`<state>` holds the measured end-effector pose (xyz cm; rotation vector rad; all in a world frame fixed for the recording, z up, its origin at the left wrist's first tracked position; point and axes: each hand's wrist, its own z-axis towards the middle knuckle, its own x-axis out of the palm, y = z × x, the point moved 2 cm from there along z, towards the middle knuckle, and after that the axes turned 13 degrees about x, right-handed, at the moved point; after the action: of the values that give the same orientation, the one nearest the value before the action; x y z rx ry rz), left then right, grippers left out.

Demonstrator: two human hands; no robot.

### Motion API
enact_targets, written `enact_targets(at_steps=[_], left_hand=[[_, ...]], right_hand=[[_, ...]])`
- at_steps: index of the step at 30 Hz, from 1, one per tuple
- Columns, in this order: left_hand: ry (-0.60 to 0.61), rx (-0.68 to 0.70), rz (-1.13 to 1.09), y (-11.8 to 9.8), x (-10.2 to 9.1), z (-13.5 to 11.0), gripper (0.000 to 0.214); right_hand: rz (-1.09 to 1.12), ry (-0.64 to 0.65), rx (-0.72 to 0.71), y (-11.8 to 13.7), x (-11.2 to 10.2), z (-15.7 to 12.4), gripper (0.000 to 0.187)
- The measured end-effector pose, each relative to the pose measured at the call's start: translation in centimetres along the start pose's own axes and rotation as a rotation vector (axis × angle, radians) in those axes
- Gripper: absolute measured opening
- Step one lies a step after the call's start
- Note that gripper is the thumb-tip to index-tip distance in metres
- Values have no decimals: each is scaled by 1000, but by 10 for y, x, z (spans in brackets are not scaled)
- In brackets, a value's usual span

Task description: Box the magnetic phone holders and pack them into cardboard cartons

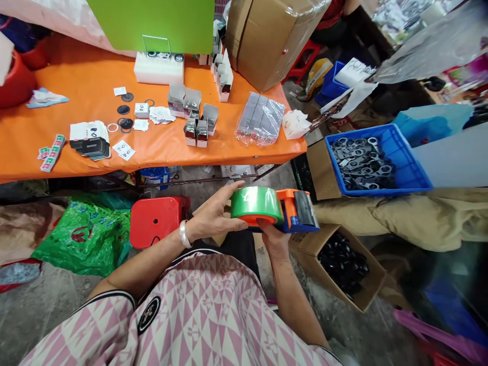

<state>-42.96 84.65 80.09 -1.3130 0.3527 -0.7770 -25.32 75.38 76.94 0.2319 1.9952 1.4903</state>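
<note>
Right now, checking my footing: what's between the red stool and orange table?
Head view: a blue-and-white package, under the orange table, behind the red stool.

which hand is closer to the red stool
Left. The left hand rests on the green tape roll, right of the red stool in view; the right hand is farther right, under the tape dispenser.

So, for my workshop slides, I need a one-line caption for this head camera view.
Left hand and right hand hold an orange-and-blue tape dispenser near an orange table.
</note>
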Motion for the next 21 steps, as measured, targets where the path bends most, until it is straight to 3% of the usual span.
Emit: enact_targets(at_steps=[3,8,13,17,21], left_hand=[[-53,-29,8,3,-4,1,71],[-105,-92,-149,11,-6,1,69],[-73,-75,-67,13,-4,-3,72],[16,20,51,15,4,-4,74],[-29,-12,25,18,7,-5,73]], right_hand=[[-43,14,-52,10,-9,0,48],[-76,110,-68,11,-23,8,66],[-257,160,-151,26,-28,10,52],[-310,253,-220,45,-22,6,77],[-167,276,-178,42,-16,5,91]])
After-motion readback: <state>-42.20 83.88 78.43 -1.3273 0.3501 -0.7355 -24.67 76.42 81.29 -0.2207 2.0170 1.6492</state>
